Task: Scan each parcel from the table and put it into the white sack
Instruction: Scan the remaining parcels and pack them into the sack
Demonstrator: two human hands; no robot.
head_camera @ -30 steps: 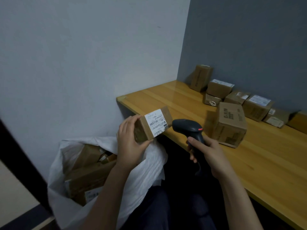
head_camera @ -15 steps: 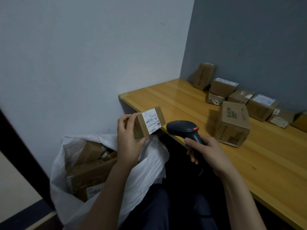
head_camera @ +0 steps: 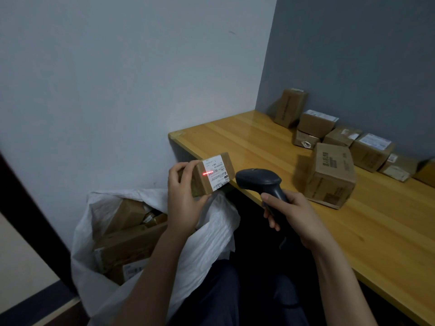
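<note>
My left hand (head_camera: 186,198) was closed around one small parcel (head_camera: 211,174), thumb under its lower edge and fingers curled over the end, holding it in the air just off the tabletop's (head_camera: 235,140) near-left corner and above the sack (head_camera: 207,245). Its white label (head_camera: 215,171) faced the scanner (head_camera: 259,180), and one red scan line (head_camera: 208,173) lay across the label's left part. My right hand (head_camera: 294,217) was wrapped shut around the scanner's grip, index finger laid along the front of the handle, the head aimed left at the parcel and close beside it without touching. On the tabletop I counted seven boxes clearly: one big box (head_camera: 329,175) standing alone toward the middle, and six along the back edge against the grey wall (head_camera: 353,55), namely one tall box (head_camera: 290,107) at the back-left corner, a stacked pair (head_camera: 313,128), and three more running right (head_camera: 372,151). A further brown shape (head_camera: 427,170) was cut off at the right edge; I could not tell what it was. The one white sack stood open on the floor at my left, below the tabletop's left edge, with at least three boxes (head_camera: 127,245) inside; deeper ones were hidden.
</note>
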